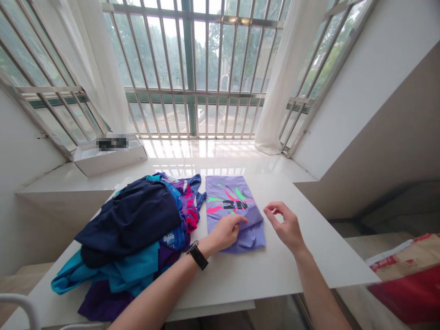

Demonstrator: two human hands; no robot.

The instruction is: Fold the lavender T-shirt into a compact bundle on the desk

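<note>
A lavender T-shirt (223, 188), folded into a rectangle, lies on the white table. A bright green, pink and black print shows on it, and its near right part is rumpled and turned over. My left hand (225, 233), with a black watch (197, 255) on the wrist, is on the near part of the shirt. Its fingers are bent and seem to pinch the fabric; their undersides are hidden. Just right of the shirt, my right hand (287, 225) hovers apart from it, thumb and index tips nearly meeting, nothing visible between them.
A heap of clothes (134, 220), navy, teal, purple and pink, fills the left of the white table (292, 270). On the sill beyond stands a white box (110, 158). A barred window and curtains (275, 110) are behind. A red and tan bag (409, 270) sits at right.
</note>
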